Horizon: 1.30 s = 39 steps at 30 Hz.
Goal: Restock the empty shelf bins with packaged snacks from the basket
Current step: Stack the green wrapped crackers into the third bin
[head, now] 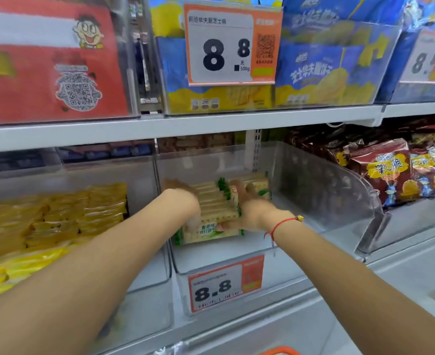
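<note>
Head view puts me looking down into the middle clear bin (301, 172) on the lower shelf, with both arms reaching forward into it. My left hand (183, 201) and right hand (252, 206) flank a row of cracker packs (211, 208), green-trimmed and pale, and each grip is closed on that row: the left fingers wrap over its left side, though motion blur hides just how, and the right thumb presses the front pack near its label while the fingers curl over the far end. The row lies on the bin floor toward the left wall, its long axis running from me toward the back of the shelf, so the packs sit directly between the two hands, neither hand clearly nearer. To the right of the row the bin floor is bare out to the slanted divider, and I judge the next loads belong there. The coming move, as I read it, depends on letting go sideways, since pulling back along the long axis would drag the front pack toward the price tag (224, 285). A sliver of the orange basket (280, 351) shows at the bottom edge, below my right forearm, so the right hand seems better placed to fetch more.
</note>
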Each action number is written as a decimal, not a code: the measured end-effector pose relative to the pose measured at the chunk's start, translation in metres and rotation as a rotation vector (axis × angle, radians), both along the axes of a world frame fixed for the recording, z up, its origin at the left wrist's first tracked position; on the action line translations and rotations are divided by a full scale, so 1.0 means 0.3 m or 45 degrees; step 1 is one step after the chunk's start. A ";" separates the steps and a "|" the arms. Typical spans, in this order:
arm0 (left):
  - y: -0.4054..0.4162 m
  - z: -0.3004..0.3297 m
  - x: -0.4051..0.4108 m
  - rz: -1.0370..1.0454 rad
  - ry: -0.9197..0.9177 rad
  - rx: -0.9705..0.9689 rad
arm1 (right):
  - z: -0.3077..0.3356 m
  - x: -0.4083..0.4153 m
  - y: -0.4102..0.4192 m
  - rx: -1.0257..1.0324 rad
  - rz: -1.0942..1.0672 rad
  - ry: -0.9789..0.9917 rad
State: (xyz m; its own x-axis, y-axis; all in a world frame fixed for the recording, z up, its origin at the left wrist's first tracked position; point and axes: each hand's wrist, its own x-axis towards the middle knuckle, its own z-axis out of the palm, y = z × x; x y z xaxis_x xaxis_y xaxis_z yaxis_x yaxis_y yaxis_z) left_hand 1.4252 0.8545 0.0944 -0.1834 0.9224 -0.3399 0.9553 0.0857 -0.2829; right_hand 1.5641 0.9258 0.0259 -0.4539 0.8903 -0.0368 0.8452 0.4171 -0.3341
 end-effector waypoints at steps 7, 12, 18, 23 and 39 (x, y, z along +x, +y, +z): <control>0.002 -0.001 0.007 -0.103 -0.180 0.188 | 0.023 0.003 -0.011 -0.369 0.052 0.348; 0.010 0.003 -0.005 -0.032 -0.151 0.115 | 0.032 0.004 -0.014 -0.127 0.089 0.299; 0.028 -0.007 -0.011 -0.142 0.054 0.306 | 0.052 -0.009 -0.038 0.215 0.141 0.215; 0.008 -0.006 -0.004 -0.241 0.059 0.128 | 0.062 -0.026 -0.053 0.173 0.118 0.100; -0.273 0.099 0.028 -0.428 0.004 0.406 | 0.158 0.097 -0.314 0.079 0.007 0.136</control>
State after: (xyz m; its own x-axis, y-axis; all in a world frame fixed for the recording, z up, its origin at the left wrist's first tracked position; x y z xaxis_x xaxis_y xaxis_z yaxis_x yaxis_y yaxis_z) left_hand 1.4338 0.7726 0.1242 0.1429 0.9893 -0.0297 0.9443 -0.1453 -0.2952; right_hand 1.5931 0.8317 0.0734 -0.4571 0.8868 0.0674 0.8037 0.4444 -0.3957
